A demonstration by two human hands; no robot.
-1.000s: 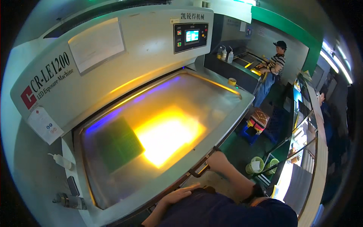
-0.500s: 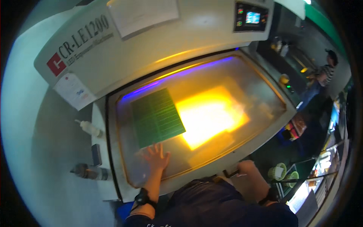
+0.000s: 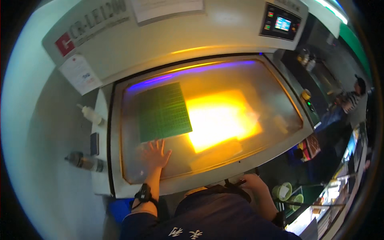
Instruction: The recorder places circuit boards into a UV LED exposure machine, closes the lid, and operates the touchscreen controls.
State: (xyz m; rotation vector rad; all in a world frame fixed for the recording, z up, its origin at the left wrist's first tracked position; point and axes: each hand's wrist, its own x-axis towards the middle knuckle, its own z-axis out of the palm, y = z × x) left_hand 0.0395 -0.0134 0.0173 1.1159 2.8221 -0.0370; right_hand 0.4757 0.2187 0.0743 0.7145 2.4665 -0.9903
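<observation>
My left hand (image 3: pixel 157 155) lies with fingers spread on the clear sheet over the machine's framed bed (image 3: pixel 264 148). Its fingertips are just below the near edge of a green rectangular panel (image 3: pixel 165 112) marked with fine lines, which shows under the sheet. To the right of the panel glows a bright yellow-white lit patch (image 3: pixel 222 120). My right hand (image 3: pixel 254 183) is low at the machine's front edge, close to my body, its fingers closed round a dark handle (image 3: pixel 236 183). Part of that handle is hidden by the hand.
Above the bed stands the pale machine hood with a control panel (image 3: pixel 281 22). On the left ledge are a white squeeze bottle (image 3: pixel 91 115), a dark flat object (image 3: pixel 94 144) and a larger bottle (image 3: pixel 84 161). Green baskets (image 3: pixel 282 192) stand at right; another person (image 3: pixel 350 102) is farther off.
The view has tilted and shifted, so the machine sits differently in the picture. My left hand stays spread below the green panel, and my right hand stays at the handle.
</observation>
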